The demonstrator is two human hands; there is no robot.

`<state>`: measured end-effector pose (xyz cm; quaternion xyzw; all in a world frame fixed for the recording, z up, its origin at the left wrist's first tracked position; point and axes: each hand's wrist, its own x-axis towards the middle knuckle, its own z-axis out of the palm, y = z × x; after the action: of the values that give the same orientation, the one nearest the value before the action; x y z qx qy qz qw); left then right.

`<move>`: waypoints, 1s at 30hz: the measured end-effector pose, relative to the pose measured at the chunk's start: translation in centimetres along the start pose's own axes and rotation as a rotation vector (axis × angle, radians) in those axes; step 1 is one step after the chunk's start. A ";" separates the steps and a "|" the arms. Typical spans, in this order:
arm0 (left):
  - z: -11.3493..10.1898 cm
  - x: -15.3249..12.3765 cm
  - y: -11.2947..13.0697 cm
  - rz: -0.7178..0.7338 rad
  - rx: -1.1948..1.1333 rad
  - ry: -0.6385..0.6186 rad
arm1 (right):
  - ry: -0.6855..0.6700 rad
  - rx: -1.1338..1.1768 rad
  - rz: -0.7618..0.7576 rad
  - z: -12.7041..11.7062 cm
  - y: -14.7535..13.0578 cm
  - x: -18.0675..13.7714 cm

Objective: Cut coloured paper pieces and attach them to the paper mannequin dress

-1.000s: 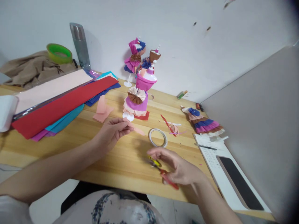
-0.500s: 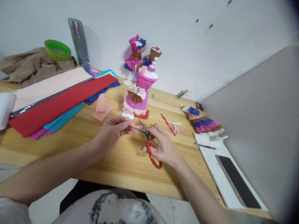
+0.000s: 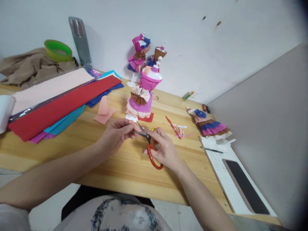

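Note:
My left hand [image 3: 115,134] pinches a small pink paper strip [image 3: 136,127] above the wooden table [image 3: 72,150]. My right hand [image 3: 163,149] grips red-handled scissors [image 3: 150,149], whose blades are spread around the strip's end. Just beyond my hands stands a small mannequin in a pink and purple paper dress [image 3: 144,99] with a brown fan bow. A white round disc [image 3: 131,117] lies at its foot.
Sheets of red, pink, blue and teal paper [image 3: 57,102] lie at the left. Two more dressed mannequins [image 3: 141,57] stand by the wall, another paper dress [image 3: 209,125] lies at the right. A phone [image 3: 247,187] rests on white paper at the right edge. A grey bottle [image 3: 79,41] and green tape roll [image 3: 57,49] stand at the back left.
My right hand lifted the scissors from the table's front, brought them up to the pink strip and spread the blades around it. My left hand kept holding the strip.

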<state>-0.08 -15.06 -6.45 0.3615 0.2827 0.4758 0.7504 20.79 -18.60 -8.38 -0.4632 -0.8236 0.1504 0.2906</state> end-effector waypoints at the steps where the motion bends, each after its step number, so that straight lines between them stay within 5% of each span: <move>1: 0.0 0.0 -0.1 -0.002 -0.008 0.002 | 0.007 -0.005 -0.005 0.0 0.0 0.0; 30: 0.1 -0.1 -0.9 0.003 -0.050 0.104 | 0.085 -0.088 -0.038 0.7 -0.5 -0.2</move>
<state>0.38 -15.42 -7.10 0.3179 0.3090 0.5021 0.7425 20.07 -19.01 -8.73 -0.4658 -0.8250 0.0887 0.3075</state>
